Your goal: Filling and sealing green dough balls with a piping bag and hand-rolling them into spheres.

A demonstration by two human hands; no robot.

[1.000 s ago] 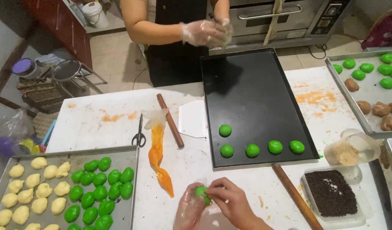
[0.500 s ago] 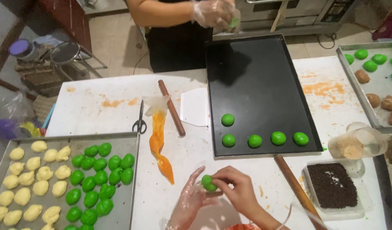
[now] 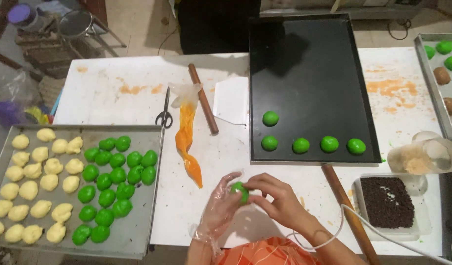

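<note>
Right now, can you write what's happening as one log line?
left hand: gloved, cupping green dough ball | right hand: bare, pinching same ball | black tray: five green balls | piping bag: lying on table

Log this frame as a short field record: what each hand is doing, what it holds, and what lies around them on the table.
left hand: in a clear plastic glove, cupping the green dough ball
right hand: bare, fingers pinching the same ball
black tray: five green balls along its near left corner
metal tray: pale yellow and green dough pieces
orange piping bag: lying on the white table
scissors: left of the bag
dark filling tub: right of the hands
</note>
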